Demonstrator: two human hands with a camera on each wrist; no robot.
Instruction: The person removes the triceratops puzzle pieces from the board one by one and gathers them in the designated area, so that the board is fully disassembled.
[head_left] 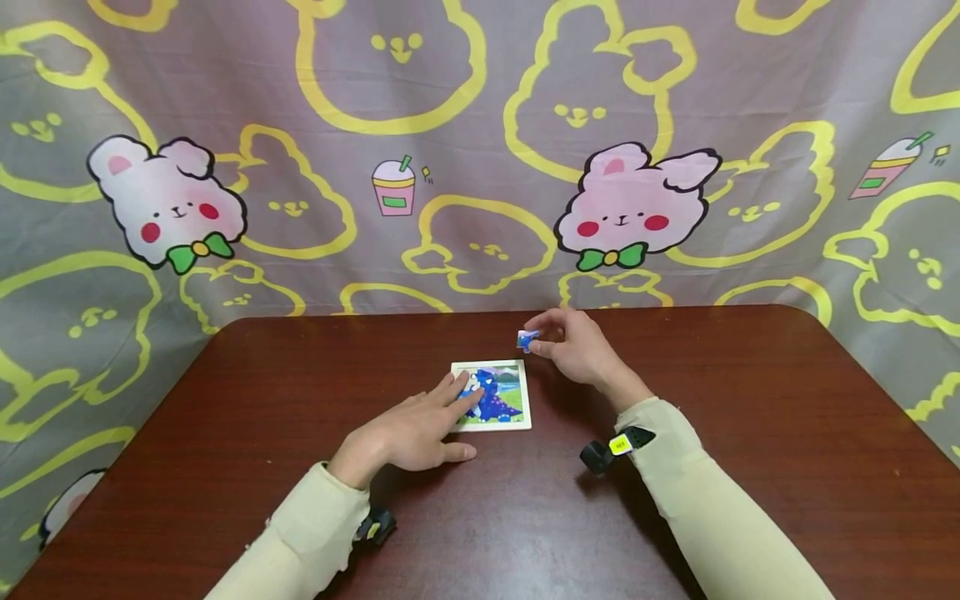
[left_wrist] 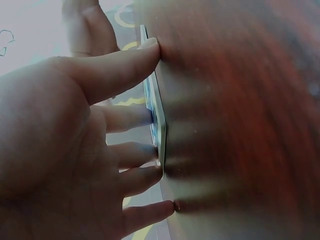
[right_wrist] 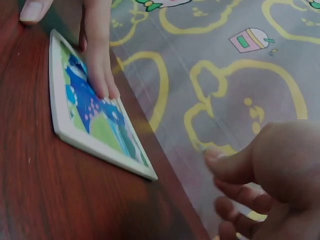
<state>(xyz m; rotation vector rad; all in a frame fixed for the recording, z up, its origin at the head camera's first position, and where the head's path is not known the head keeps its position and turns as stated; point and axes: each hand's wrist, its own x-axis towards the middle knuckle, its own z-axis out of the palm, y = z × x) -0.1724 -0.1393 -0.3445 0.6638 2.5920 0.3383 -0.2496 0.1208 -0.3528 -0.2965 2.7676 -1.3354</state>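
Observation:
A flat jigsaw puzzle with a white frame (head_left: 528,407) lies on the table, showing a blue dinosaur against grass and water. My left hand (head_left: 420,429) rests its spread, fairly straight fingers on the puzzle's left side, covering part of the picture. In the left wrist view the thumb (left_wrist: 120,70) stretches out near the frame's edge. Beyond the puzzle's far right corner, my right hand (head_left: 577,346) pinches a small blue puzzle piece (head_left: 527,340) between thumb and fingers, apart from the board. Only a sliver of that piece shows in the right wrist view.
The dark reddish-brown wooden table (head_left: 750,433) extends around both hands. Behind its far edge hangs a grey curtain (head_left: 480,167) with yellow outlines and cartoon rabbits. Each wrist wears a small black camera, the right one (head_left: 597,457) hanging low over the tabletop.

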